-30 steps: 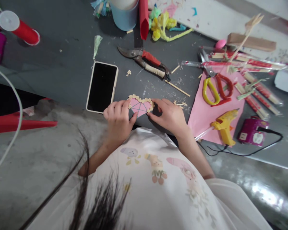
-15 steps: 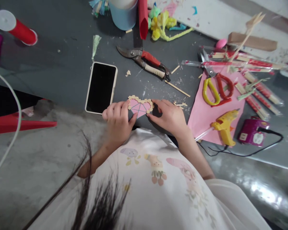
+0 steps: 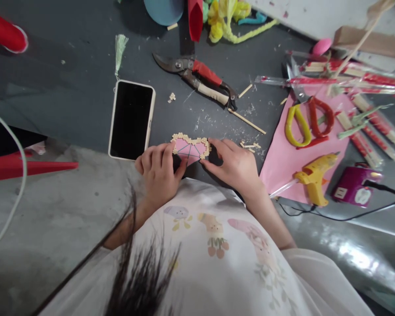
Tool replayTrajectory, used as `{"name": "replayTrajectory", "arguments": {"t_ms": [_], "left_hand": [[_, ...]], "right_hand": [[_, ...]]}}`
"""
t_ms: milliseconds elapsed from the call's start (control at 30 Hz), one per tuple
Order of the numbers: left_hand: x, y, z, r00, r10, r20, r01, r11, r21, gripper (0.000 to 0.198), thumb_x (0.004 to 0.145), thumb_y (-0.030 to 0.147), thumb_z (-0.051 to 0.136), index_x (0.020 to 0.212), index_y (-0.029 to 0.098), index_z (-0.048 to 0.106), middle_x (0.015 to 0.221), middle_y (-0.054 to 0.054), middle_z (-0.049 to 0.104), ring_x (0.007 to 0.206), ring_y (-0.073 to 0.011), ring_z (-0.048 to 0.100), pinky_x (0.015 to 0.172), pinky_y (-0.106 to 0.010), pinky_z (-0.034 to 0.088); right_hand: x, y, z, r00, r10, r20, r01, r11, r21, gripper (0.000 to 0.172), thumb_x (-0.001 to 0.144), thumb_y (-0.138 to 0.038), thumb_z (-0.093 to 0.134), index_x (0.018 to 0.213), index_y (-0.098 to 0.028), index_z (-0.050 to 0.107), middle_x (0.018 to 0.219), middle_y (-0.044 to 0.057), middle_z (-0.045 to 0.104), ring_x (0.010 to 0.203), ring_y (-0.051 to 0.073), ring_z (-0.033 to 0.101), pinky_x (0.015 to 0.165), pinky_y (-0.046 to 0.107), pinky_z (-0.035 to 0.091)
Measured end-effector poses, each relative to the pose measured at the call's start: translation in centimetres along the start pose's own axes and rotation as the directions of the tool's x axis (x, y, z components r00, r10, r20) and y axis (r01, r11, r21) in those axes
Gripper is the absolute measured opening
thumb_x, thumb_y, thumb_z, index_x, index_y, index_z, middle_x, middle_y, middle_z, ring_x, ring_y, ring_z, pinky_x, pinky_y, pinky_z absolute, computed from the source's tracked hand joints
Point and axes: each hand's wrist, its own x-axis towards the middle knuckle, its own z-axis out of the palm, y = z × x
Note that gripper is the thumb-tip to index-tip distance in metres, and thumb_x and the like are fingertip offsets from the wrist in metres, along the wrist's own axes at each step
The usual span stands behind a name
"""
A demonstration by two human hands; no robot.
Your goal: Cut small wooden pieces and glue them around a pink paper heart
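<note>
A pink paper heart (image 3: 190, 151) with dark lines drawn across it lies at the table's near edge. Small pale wooden pieces trim its upper edge and sides. My left hand (image 3: 161, 169) grips the heart's left side between thumb and fingers. On the right side, my right hand (image 3: 233, 164) pinches the heart's edge with thumb and forefinger. A phone (image 3: 131, 120) with a dark screen lies just beyond my left hand. Short cut sticks (image 3: 250, 145) are beside my right hand, and a little pile of wooden bits (image 3: 171, 97) sits farther back.
Pruning shears (image 3: 197, 81) lie behind the heart. At right, scissors (image 3: 309, 123) and a yellow glue gun (image 3: 317, 175) rest on pink paper (image 3: 274, 162), near a purple box (image 3: 357, 186) with a cable. Packaged chopsticks (image 3: 365, 131) lie beyond. A red roll (image 3: 6, 33) is at far left.
The view has shifted closer to the table, so objects at the back have moved up and outward. Both hands keep their hold on the heart, which has barely moved.
</note>
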Motion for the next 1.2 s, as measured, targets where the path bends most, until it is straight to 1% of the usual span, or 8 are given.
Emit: {"name": "replayTrajectory", "arguments": {"t_ms": [167,267,367,533,800,933,1033,1200], "left_hand": [[-0.09,-0.08,0.04,0.999,-0.017,0.027,0.017,1.0,-0.017,0.044,0.09,0.045,0.057,0.127,0.022,0.059,0.119,-0.013,0.065,0.116,-0.0297,0.053,0.105,-0.047,0.033],[-0.16,-0.18,0.08,1.0,-0.005,0.013,0.005,1.0,-0.021,0.044,0.089,0.044,0.058,0.128,0.022,0.059,0.119,-0.013,0.065,0.116,-0.0298,0.053,0.104,-0.047,0.033],[-0.18,-0.21,0.12,1.0,0.003,0.002,-0.003,1.0,0.007,0.043,0.089,0.044,0.059,0.126,0.022,0.06,0.118,-0.012,0.066,0.115,-0.0297,0.055,0.103,-0.047,0.034],[-0.17,-0.2,0.15,1.0,-0.012,0.016,0.011,0.999,0.045,0.043,0.087,0.045,0.06,0.123,0.022,0.062,0.116,-0.012,0.067,0.114,-0.0299,0.056,0.101,-0.046,0.036],[-0.2,-0.19,0.11,0.998,-0.039,0.041,0.039,0.999,-0.001,0.043,0.088,0.045,0.06,0.124,0.021,0.062,0.119,-0.013,0.066,0.116,-0.0312,0.055,0.103,-0.049,0.033],[-0.18,-0.16,0.06,0.999,-0.02,0.038,0.02,1.0,0.007,0.044,0.089,0.044,0.059,0.125,0.021,0.061,0.119,-0.013,0.066,0.116,-0.0311,0.054,0.104,-0.05,0.032],[-0.14,-0.12,0.0,1.0,-0.006,0.024,0.006,1.0,0.025,0.043,0.088,0.044,0.06,0.124,0.02,0.062,0.119,-0.013,0.066,0.116,-0.0306,0.054,0.104,-0.049,0.033],[-0.15,-0.12,-0.04,0.996,-0.049,0.074,0.053,0.997,-0.047,0.043,0.089,0.044,0.059,0.126,0.022,0.062,0.121,-0.014,0.065,0.119,-0.0319,0.053,0.105,-0.05,0.031]], "right_hand": [[-0.03,0.02,-0.02,1.0,-0.008,0.01,0.009,1.0,-0.013,0.049,0.092,-0.048,0.052,0.128,-0.015,0.062,0.093,0.008,0.07,0.076,0.02,0.063,0.059,0.029,0.04],[-0.17,0.0,0.11,1.0,-0.015,-0.004,0.015,1.0,-0.024,0.048,0.093,-0.047,0.052,0.128,-0.015,0.062,0.092,0.007,0.07,0.074,0.019,0.062,0.058,0.029,0.039],[-0.33,-0.02,0.24,1.0,-0.018,-0.017,0.018,0.999,-0.029,0.047,0.094,-0.048,0.051,0.127,-0.016,0.063,0.09,0.007,0.07,0.071,0.018,0.062,0.057,0.029,0.038],[-0.45,-0.12,0.18,1.0,-0.008,0.002,0.008,1.0,-0.021,0.048,0.093,-0.047,0.051,0.128,-0.016,0.062,0.091,0.007,0.07,0.073,0.018,0.063,0.057,0.029,0.038],[-0.39,-0.13,0.18,1.0,-0.016,-0.004,0.016,0.999,-0.044,0.048,0.094,-0.049,0.05,0.128,-0.017,0.062,0.09,0.007,0.07,0.074,0.019,0.064,0.057,0.029,0.038],[-0.32,-0.14,0.17,0.999,-0.029,-0.018,0.028,0.998,-0.048,0.047,0.094,-0.048,0.051,0.127,-0.016,0.063,0.088,0.007,0.07,0.071,0.018,0.063,0.056,0.029,0.038],[-0.32,-0.15,0.13,1.0,-0.029,-0.013,0.028,0.998,-0.055,0.047,0.095,-0.048,0.05,0.127,-0.016,0.062,0.089,0.007,0.07,0.072,0.018,0.064,0.056,0.029,0.038],[-0.37,-0.13,0.18,0.999,-0.031,-0.018,0.03,0.998,-0.048,0.048,0.095,-0.048,0.05,0.127,-0.015,0.062,0.09,0.007,0.07,0.072,0.018,0.063,0.056,0.029,0.038]]}}
